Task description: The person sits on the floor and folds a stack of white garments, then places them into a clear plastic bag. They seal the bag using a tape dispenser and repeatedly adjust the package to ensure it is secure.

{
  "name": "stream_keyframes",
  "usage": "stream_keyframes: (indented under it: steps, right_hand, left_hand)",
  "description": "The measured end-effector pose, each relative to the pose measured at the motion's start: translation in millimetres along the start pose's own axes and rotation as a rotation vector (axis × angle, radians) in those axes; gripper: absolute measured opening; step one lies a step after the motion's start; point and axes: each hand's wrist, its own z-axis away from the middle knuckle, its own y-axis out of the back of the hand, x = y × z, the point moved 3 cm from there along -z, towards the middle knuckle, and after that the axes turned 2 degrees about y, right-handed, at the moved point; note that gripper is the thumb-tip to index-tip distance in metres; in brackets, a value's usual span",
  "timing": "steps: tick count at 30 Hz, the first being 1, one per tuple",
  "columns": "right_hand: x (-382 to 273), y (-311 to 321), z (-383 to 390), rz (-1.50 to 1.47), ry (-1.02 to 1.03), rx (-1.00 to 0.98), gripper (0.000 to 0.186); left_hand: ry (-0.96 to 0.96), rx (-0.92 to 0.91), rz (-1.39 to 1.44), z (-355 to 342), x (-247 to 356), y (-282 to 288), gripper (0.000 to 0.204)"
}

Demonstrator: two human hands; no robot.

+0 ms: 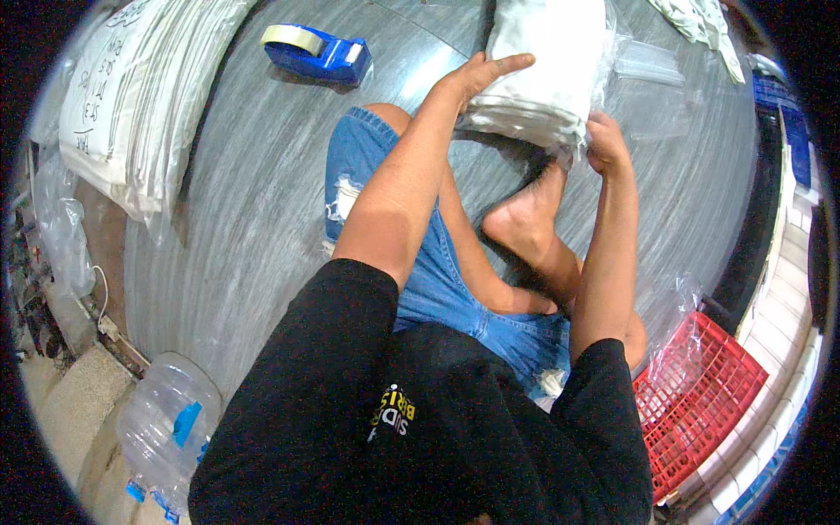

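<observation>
A stack of folded white cloth (547,70) lies in front of me, its near side partly wrapped in a clear plastic bag (610,61). My left hand (479,85) grips the near left corner of the stack; one digit lies stretched over the top and the other fingers are mostly hidden. At the near right corner, my right hand (606,143) is closed on the edge of the plastic bag. Its fingertips are partly hidden by the film. Under the near edge of the stack my bare foot shows.
A blue tape dispenser (319,54) stands on the grey floor (262,175) at the far left. Beyond it rises a tall stack of bagged white cloth (131,105). Flat clear bags (652,87) lie right of my stack. A red plastic basket (700,394) and a clear bottle (171,420) flank me.
</observation>
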Motion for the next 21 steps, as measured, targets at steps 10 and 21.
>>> stream_keyframes:
  steps: [10, 21]
  right_hand:
    - [-12, 8, 75, -0.203, -0.134, -0.126, 0.047]
    - [-12, 10, 81, -0.043, -0.197, -0.069, 0.037]
  left_hand:
    - [0.001, -0.052, -0.104, 30, 15, -15, 0.093]
    - [0.082, -0.118, -0.109, 4, 5, 6, 0.079]
